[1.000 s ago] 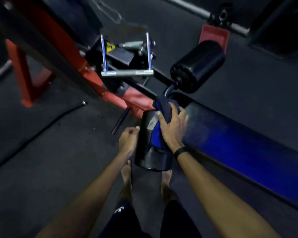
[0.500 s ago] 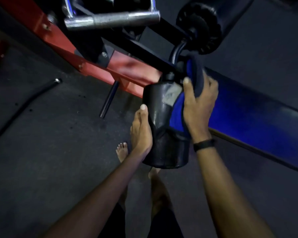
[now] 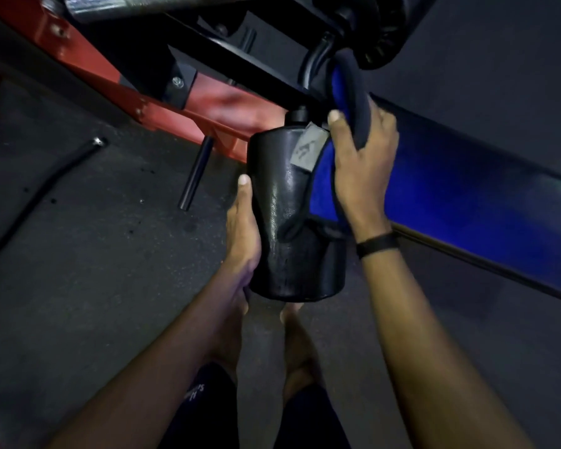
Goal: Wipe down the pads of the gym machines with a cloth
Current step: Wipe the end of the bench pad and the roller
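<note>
The right hand (image 3: 363, 163) is closed around a folded blue microfibre cloth with a dark edge (image 3: 324, 186), pressing it against the upper right side of a black vinyl cylindrical roller pad (image 3: 292, 222); part of the cloth bunches up above the fingers towards the machine's black bracket; the left hand (image 3: 243, 228) lies flat and open-palmed against the pad's left flank, thumb up, steadying it rather than gripping it; the pad hangs off the red steel machine frame (image 3: 182, 111), just beside a long blue upholstered bench pad (image 3: 467, 189) running off to the right. Judging by how things lie, the wipe of this roller is under way, with the cloth covering only its right side; the left face and the lower end look yet to be covered, and the bench pad and a second dark roller (image 3: 379, 34) at the top edge seem left to do. A grey patch (image 3: 305, 150) on the pad bears a small mark, too blurred to read; pale lettering on the dark shorts (image 3: 201, 393) is equally illegible, possibly a brand.
</note>
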The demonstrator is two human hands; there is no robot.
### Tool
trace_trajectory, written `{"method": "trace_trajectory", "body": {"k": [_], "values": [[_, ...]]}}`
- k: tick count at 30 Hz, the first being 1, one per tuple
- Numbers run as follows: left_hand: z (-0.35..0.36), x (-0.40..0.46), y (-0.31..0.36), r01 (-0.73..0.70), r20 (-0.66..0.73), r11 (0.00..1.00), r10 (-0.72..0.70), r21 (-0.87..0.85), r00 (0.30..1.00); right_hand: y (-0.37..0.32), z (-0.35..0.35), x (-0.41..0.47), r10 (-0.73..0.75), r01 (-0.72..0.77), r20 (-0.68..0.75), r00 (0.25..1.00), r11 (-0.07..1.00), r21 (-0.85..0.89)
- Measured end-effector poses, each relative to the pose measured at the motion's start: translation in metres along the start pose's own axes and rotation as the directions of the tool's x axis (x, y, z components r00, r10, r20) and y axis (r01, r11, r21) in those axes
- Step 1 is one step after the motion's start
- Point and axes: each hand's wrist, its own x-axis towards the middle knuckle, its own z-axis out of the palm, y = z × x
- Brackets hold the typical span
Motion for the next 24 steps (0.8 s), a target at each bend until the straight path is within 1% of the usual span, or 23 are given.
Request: {"method": "trace_trajectory", "body": {"k": [2, 4, 6, 7, 8, 10, 11, 12, 13, 14, 15, 16, 17, 18, 19, 20, 21, 23, 24], "values": [[0.001, 0.0, -0.001, 0.036, 0.086, 0.999, -0.033, -0.031, 0.996, 0.007, -0.013, -0.043, -0.027, 0.027, 0.016, 0.999, 1.0, 0.014], [-0.001, -0.001, 0.002, 0.121, 0.125, 0.992, -0.115, -0.045, 0.986, 0.015, -0.034, -0.112, 0.008, -0.009, 0.063, 0.998, 1.0, 0.016], [-0.001, -0.006, 0.011, 0.143, 0.162, 0.988, -0.13, -0.065, 0.978, 0.018, -0.052, -0.16, 0.062, -0.064, 0.11, 0.992, 0.998, 0.015], [0.0, -0.008, 0.015, 0.148, 0.18, 0.985, -0.131, -0.085, 0.975, 0.019, -0.054, -0.164, 0.064, -0.065, 0.12, 0.991, 0.998, 0.001], [0.0, -0.007, 0.016, 0.159, 0.202, 0.98, -0.133, -0.119, 0.97, 0.018, -0.052, -0.154, 0.044, -0.042, 0.133, 0.99, 0.999, -0.018], [0.003, 0.001, 0.01, 0.178, 0.229, 0.97, -0.137, -0.168, 0.964, 0.008, -0.04, -0.107, -0.038, 0.043, 0.095, 0.995, 0.998, -0.054], [0.004, 0.001, 0.011, 0.178, 0.219, 0.969, -0.139, -0.173, 0.966, 0.001, -0.031, -0.077, -0.068, 0.074, 0.072, 0.995, 0.994, -0.078], [0.005, 0.003, 0.011, 0.152, 0.169, 0.974, -0.123, -0.171, 0.978, -0.003, -0.024, -0.047, -0.082, 0.088, 0.058, 0.995, 0.991, -0.1], [0.006, 0.004, 0.01, 0.117, 0.115, 0.986, -0.103, -0.121, 0.988, -0.007, -0.016, -0.021, -0.097, 0.102, 0.044, 0.994, 0.987, -0.121], [0.004, 0.008, 0.006, 0.091, 0.028, 0.995, -0.09, -0.032, 0.996, -0.009, -0.011, -0.005, -0.106, 0.11, 0.039, 0.994, 0.986, -0.127], [-0.002, 0.012, 0.001, 0.063, -0.123, 0.997, -0.059, 0.036, 0.991, -0.01, -0.009, -0.003, -0.1, 0.105, 0.04, 0.994, 0.987, -0.12], [-0.005, 0.013, -0.002, 0.029, -0.262, 0.998, -0.012, 0.061, 0.965, -0.007, -0.012, -0.014, -0.098, 0.101, 0.033, 0.995, 0.988, -0.116], [-0.004, 0.008, 0.001, 0.029, -0.3, 0.998, -0.013, 0.051, 0.954, -0.004, -0.018, -0.036, -0.103, 0.106, 0.033, 0.994, 0.988, -0.112], [-0.001, 0.001, 0.005, 0.035, -0.279, 0.998, -0.02, 0.05, 0.96, 0.0, -0.027, -0.065, -0.103, 0.109, 0.053, 0.993, 0.988, -0.109], [0.007, -0.009, 0.012, 0.035, -0.221, 0.998, -0.021, 0.06, 0.975, 0.005, -0.038, -0.096, -0.103, 0.113, 0.089, 0.991, 0.987, -0.115], [0.015, -0.018, 0.018, 0.028, -0.165, 0.994, -0.01, 0.106, 0.986, 0.01, -0.049, -0.125, -0.088, 0.105, 0.134, 0.987, 0.987, -0.121], [0.026, -0.031, 0.026, -0.001, -0.137, 0.982, 0.027, 0.191, 0.99, 0.015, -0.059, -0.149, -0.06, 0.082, 0.165, 0.984, 0.988, -0.129], [0.041, -0.045, 0.031, -0.056, -0.177, 0.92, 0.134, 0.388, 0.975, 0.018, -0.065, -0.16, -0.053, 0.076, 0.18, 0.982, 0.989, -0.127], [0.044, -0.049, 0.033, -0.087, -0.2, 0.894, 0.192, 0.439, 0.961, 0.017, -0.061, -0.148, -0.055, 0.075, 0.173, 0.983, 0.991, -0.111]]}}
